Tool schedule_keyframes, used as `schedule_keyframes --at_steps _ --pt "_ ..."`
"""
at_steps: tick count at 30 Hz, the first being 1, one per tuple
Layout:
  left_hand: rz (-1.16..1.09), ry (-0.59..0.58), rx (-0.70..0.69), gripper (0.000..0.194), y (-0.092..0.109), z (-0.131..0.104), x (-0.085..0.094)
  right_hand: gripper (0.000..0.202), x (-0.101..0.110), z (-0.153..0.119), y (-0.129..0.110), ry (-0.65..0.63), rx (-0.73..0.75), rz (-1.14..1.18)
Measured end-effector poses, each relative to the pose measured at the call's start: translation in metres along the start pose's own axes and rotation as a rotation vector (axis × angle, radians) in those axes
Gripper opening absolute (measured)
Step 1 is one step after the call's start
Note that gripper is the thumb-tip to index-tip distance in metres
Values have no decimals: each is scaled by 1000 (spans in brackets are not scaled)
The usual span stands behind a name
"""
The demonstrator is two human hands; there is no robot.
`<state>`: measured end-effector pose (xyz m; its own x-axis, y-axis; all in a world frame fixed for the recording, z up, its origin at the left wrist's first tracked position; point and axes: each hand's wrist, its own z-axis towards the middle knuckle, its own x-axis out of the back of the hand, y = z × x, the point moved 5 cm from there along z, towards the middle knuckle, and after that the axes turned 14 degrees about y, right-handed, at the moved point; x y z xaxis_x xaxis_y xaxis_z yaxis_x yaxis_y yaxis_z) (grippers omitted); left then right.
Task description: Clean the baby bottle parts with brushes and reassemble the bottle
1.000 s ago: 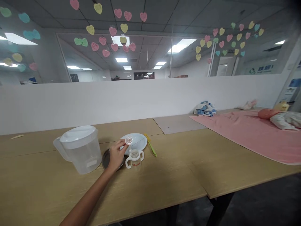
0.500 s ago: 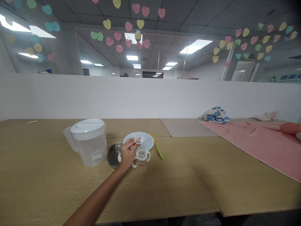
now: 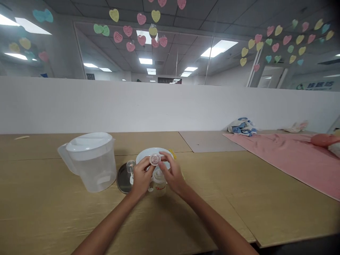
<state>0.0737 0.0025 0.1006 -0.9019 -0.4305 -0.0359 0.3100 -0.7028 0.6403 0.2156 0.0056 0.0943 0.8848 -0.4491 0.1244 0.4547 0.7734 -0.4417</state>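
Between both hands is a small round whitish, see-through piece, which looks like a baby bottle's nipple ring (image 3: 155, 159), its round face turned toward me. My left hand (image 3: 141, 177) pinches it from the left. My right hand (image 3: 172, 173) has thumb and fingers on its right edge. Just below stands a clear baby bottle (image 3: 159, 189) with red lettering and white handles, upright and partly hidden by my right hand. Left of my left hand, a small clear cap (image 3: 130, 166) shows above a dark round tray (image 3: 122, 180). Behind the hands lies a white plate (image 3: 148, 151).
A large translucent lidded pitcher (image 3: 92, 166) stands on the left. The yellow end of a brush (image 3: 173, 153) shows beside the plate. On the right lie a pink cloth (image 3: 278, 156) and a crumpled blue-and-white cloth (image 3: 242, 126). A white wall (image 3: 159, 106) rises behind the table.
My right hand has come in from the right and taken hold of the nipple ring alongside my left. The view has shifted slightly, and the brush's green handle is now mostly covered.
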Motion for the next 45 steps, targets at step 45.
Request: schedule_keyframes --at_steps 45 --pt "262 47 -768 25 -22 -35 30 45 -1 -44 -26 125 622 -306"
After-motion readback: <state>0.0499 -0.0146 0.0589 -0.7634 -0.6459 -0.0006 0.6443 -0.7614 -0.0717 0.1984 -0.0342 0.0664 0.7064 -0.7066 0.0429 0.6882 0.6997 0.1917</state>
